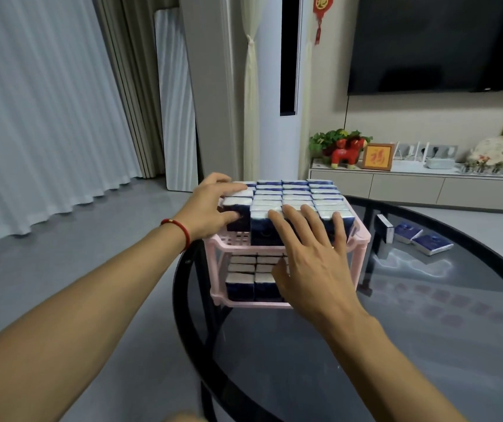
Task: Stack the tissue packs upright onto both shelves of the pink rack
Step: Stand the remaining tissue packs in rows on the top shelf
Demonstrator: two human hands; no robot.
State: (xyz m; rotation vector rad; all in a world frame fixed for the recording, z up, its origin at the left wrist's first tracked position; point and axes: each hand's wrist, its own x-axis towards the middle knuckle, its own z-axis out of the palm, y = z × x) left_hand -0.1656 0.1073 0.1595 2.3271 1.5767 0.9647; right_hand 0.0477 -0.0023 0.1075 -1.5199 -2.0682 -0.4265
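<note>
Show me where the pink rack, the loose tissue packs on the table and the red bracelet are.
pink rack [363, 236], head view, top shelf's right rim.
loose tissue packs [431, 243], head view, nearest pack's top face.
red bracelet [184, 231], head view, band on left wrist.

Both my forearms reach forward. My left hand [213, 205] curls, fingers on top, thumb pressed in front. My right hand [314, 254] lies flat with straight, spread fingers. A red cord [180, 228] circles my left wrist.
</note>
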